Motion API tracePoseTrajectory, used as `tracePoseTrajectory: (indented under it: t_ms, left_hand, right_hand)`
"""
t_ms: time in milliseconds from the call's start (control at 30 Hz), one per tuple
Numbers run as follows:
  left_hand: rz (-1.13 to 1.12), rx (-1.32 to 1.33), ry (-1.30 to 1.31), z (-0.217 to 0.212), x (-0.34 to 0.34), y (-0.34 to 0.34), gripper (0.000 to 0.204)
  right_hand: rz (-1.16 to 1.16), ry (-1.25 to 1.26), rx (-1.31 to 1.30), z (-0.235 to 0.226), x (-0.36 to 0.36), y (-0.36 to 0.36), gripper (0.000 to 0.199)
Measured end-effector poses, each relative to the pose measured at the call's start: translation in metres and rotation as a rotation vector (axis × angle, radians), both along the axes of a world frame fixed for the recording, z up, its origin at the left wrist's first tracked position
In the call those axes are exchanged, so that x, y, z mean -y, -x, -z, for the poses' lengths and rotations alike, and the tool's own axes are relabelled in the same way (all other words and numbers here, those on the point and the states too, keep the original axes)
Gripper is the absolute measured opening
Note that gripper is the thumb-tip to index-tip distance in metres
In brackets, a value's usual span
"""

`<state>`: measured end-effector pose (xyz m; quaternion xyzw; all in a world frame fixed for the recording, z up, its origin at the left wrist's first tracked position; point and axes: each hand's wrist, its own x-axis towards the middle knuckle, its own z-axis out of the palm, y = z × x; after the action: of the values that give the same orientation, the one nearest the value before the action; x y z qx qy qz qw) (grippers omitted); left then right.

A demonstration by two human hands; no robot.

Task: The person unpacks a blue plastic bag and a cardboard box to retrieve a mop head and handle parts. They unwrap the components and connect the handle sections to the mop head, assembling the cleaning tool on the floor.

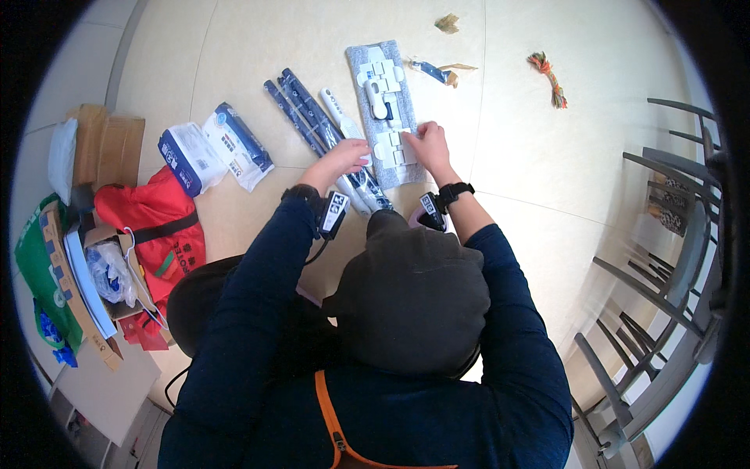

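On the floor in front of me lies a flat mop head [391, 108], with white hinged plates and a white centre joint on a grey fluffy pad [408, 173]. My right hand [430, 150] pinches the right side of its near white plate. At the opposite edge, my left hand [344, 158] has its fingers curled in against the pad. Under and beside my left hand are dark blue patterned poles [295, 113] in clear wrap and a white pole piece [339, 111].
Two blue-and-white packages [195, 156] lie to the left, near a red bag [160, 223], cardboard boxes [117, 148] and a green bag [39, 250]. Farther off are a torn wrapper [434, 72], a brown scrap [447, 23] and a rope toy [549, 78]. Dark chairs [664, 289] line the right.
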<state>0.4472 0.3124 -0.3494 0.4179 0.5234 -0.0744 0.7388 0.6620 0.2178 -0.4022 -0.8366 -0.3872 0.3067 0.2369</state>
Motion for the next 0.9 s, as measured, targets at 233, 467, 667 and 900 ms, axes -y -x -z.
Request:
tracePoseTrajectory:
  t_ms: [233,467,667,900]
  left_hand:
    - [-0.119,0.118,-0.025,0.001,0.017,0.005,0.06]
    - [-0.01,0.081,-0.03,0.009,0.019,0.011,0.064]
    - [-0.306,0.198,-0.035,-0.003,0.021,0.003,0.069]
    - [-0.492,0.315,-0.1,-0.026,0.017,-0.018,0.045]
  right_hand:
    - [-0.198,-0.401,0.296,-0.026,-0.05,0.035,0.055]
    - [-0.231,-0.155,0.078,-0.025,-0.095,0.037,0.057]
    - [-0.117,-0.162,-0.634,-0.038,-0.061,0.024,0.049]
    - [-0.431,-0.394,0.096,-0.093,-0.048,0.029,0.05]
